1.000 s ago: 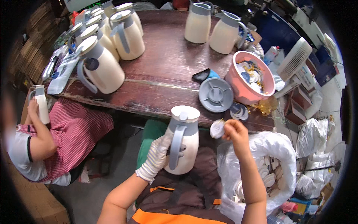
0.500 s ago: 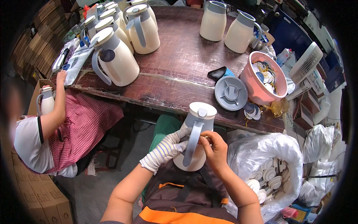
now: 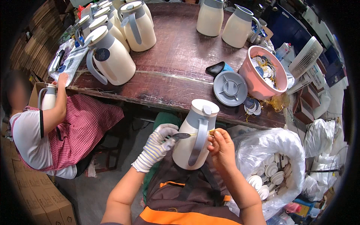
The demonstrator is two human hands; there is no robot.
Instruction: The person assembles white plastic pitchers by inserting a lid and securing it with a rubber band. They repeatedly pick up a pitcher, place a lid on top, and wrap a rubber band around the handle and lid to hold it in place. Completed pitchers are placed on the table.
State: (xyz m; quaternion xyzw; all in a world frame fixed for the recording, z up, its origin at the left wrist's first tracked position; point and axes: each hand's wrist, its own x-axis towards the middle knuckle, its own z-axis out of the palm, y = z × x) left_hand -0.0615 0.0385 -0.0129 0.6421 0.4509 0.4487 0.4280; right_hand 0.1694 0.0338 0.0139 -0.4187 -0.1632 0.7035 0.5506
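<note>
By the table's [image 3: 168, 90] near edge, the left hand [image 3: 154, 146] pinches a dark tag [image 3: 182, 135], the right hand [image 3: 222, 147] its gold cord [image 3: 193, 134], beside a jug [image 3: 182, 153].

Left fingers [image 3: 168, 130] and right fingers [image 3: 223, 137] pinch, forearms [image 3: 125, 188] angled inward.

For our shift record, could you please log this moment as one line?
left hand: gloved, holding tag | right hand: pinching gold string | jug: lid on, between hands

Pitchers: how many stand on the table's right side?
2: one pitcher toward the far edge, and a second pitcher just right of it, beyond the pink tub. Others could be hidden behind them.
</note>
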